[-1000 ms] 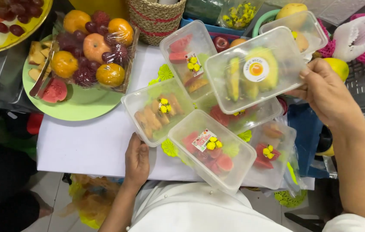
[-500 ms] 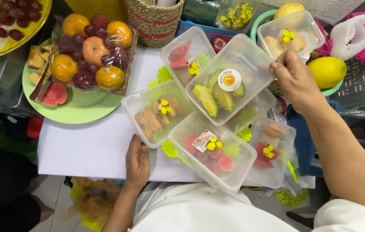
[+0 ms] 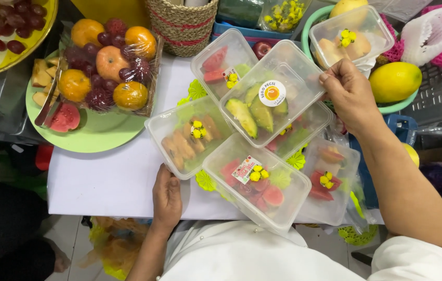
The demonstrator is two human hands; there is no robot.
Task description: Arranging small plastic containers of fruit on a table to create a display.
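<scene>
Nearest, left hand (image 3: 166, 200) flat on the white desk (image 3: 106, 182), fingers (image 3: 165, 181) pressed together and touching the near corner of the clear box of orange slices (image 3: 190, 138); unmoved through the last second. Just beside, clear box of red melon pieces (image 3: 256, 182) overlapping the desk's near edge. Farther on, right hand (image 3: 351, 96), fingers (image 3: 330, 80) pinching the far right rim of the box of green fruit wedges (image 3: 268, 99). A second ago held up and tilted over by the right side; now swung left and lowered, lying across the other boxes in the middle of the cluster, grip not yet released. Beyond, green plate (image 3: 96, 138) of wrapped oranges and grapes, woven basket (image 3: 182, 23), yellow mango (image 3: 395, 80).
</scene>
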